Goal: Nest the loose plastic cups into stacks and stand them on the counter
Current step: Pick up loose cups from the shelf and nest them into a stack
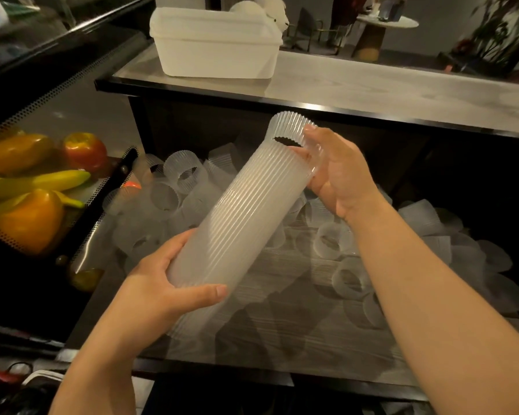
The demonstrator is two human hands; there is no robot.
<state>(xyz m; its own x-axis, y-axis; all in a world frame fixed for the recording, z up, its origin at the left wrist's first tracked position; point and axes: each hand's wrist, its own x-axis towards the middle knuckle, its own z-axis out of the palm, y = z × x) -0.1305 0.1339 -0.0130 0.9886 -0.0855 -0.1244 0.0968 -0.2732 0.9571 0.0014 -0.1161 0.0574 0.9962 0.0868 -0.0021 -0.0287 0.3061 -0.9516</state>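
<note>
Stack [246, 211] of nested ribbed cups held tilted over desk [297, 319]. L hand [162, 283] gripped lower end; R hand [336, 172] fingers curled round top cup [291, 130]. Loose cups [330, 241] lay scattered beneath.

I see a long stack of nested cups [240, 217] — frosted, ribbed plastic — tilted across mid-frame, its top cup [291, 130] only partly seated. Loose cups [342, 277] lie scattered on the lower counter [297, 330] beneath.

Upper tabletop: we see the pale grey stone tabletop [372, 85] bare right of the white rectangular plastic tub [216, 46].
Lower surface: loose ribbed translucent plastic cups [186, 172] crowd its far and right parts; we see bare wood-grain at the near middle.
Left: a black perforated metal tray [114, 187] of fruit borders the cups.
</note>
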